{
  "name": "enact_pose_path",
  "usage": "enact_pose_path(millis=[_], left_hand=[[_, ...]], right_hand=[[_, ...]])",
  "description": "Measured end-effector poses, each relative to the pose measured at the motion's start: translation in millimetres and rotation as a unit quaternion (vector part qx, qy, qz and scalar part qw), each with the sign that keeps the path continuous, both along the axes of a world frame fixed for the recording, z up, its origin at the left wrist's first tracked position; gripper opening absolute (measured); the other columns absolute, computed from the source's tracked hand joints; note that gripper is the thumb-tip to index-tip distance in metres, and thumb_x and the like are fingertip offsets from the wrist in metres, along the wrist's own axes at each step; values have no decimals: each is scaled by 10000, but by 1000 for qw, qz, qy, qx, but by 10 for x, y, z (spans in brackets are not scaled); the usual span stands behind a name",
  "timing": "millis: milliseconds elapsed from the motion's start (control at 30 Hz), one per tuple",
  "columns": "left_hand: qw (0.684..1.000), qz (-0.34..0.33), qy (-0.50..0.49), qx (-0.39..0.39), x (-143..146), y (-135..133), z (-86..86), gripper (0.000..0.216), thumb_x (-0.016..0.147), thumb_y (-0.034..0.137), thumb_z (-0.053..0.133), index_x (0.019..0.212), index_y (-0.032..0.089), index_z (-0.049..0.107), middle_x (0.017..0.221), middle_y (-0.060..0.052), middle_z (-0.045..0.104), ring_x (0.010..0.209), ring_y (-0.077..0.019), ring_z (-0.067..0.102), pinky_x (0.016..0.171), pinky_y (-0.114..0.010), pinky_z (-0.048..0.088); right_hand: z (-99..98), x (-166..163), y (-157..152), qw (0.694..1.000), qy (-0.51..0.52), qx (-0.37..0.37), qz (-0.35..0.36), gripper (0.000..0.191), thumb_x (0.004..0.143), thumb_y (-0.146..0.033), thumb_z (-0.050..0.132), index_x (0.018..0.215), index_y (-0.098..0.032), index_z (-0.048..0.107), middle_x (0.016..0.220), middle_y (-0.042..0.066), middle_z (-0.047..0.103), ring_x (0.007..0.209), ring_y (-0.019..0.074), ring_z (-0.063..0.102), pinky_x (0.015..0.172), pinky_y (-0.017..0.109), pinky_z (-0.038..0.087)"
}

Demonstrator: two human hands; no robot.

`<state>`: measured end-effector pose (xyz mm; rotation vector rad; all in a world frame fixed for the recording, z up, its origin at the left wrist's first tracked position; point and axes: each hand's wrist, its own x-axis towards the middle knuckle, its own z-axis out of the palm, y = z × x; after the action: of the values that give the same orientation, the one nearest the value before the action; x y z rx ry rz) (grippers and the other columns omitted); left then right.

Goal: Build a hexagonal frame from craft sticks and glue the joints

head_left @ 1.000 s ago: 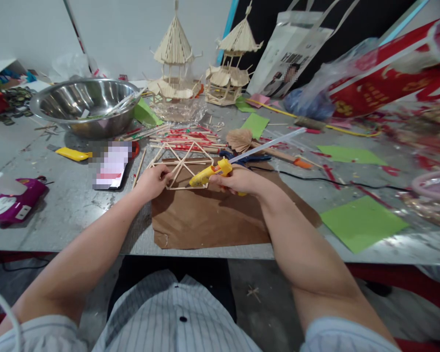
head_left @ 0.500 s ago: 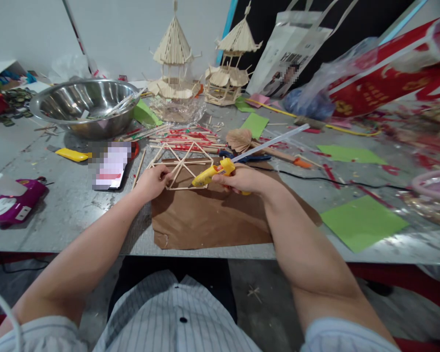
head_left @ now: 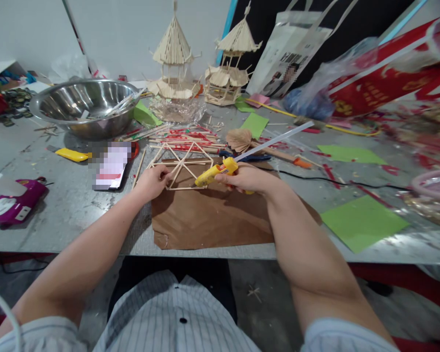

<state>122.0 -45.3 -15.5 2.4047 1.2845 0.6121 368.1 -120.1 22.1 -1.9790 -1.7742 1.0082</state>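
A yellow hot glue gun (head_left: 216, 172) is gripped in my right hand (head_left: 245, 177), a long clear glue stick (head_left: 273, 142) jutting from its back. Its nozzle is at the near bar of a frame of thin wooden sticks (head_left: 183, 168); whether it touches cannot be made out. My left hand (head_left: 157, 182) pinches the left side of that stick frame, fingers curled round it. Beneath the frame's near part lies a brown sheet (head_left: 212, 222). Behind it are many red-and-white wrapped sticks (head_left: 190, 138).
A steel bowl (head_left: 86, 105), yellow cutter (head_left: 71, 155) and phone (head_left: 113, 166) are on the left. Two stick pagodas (head_left: 174, 54) stand at the back. A black cord (head_left: 333, 183) runs right, past green paper (head_left: 364, 222). A purple device (head_left: 16, 200) sits far left.
My right hand has shifted the glue gun slightly to the right, its nozzle moving along the frame's near bar. The left hand and the stick frame stay in place.
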Motion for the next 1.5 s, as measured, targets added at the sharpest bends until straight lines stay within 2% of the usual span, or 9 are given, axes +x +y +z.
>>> enact_pose_path(millis=[300, 667, 1300, 1500], left_hand=[[1000, 1, -10, -3, -1, 6, -17, 227, 750, 330, 432, 757, 163, 586, 652, -25, 600, 581, -122, 494, 554, -237, 342], [1000, -4, -10, 1, -7, 10, -22, 218, 751, 330, 434, 751, 166, 577, 644, -22, 598, 580, -122, 500, 541, -233, 343], [1000, 1, -3, -5, 2, -14, 10, 203, 751, 306, 436, 760, 168, 585, 658, -24, 608, 590, -125, 509, 550, -237, 351], [1000, -1, 1, -4, 2, -18, 21, 216, 755, 315, 434, 757, 167, 591, 664, -28, 612, 595, -127, 508, 562, -241, 352]], right_hand=[[-13, 81, -11, 1000, 8, 0, 7, 456, 655, -607, 503, 783, -173, 562, 537, -19, 519, 341, 32, 379, 316, 163, 279], [38, 92, -36, 1000, -9, -5, 10, 493, 629, -643, 497, 741, -165, 536, 516, -21, 510, 334, 38, 382, 316, 175, 283], [61, 165, -39, 999, -34, -5, -2, 523, 625, -634, 510, 879, -182, 572, 508, -25, 517, 339, 52, 397, 327, 186, 292], [42, 241, -50, 999, -35, -8, -9, 523, 619, -644, 504, 802, -160, 578, 511, -11, 517, 346, 56, 399, 327, 192, 284]])
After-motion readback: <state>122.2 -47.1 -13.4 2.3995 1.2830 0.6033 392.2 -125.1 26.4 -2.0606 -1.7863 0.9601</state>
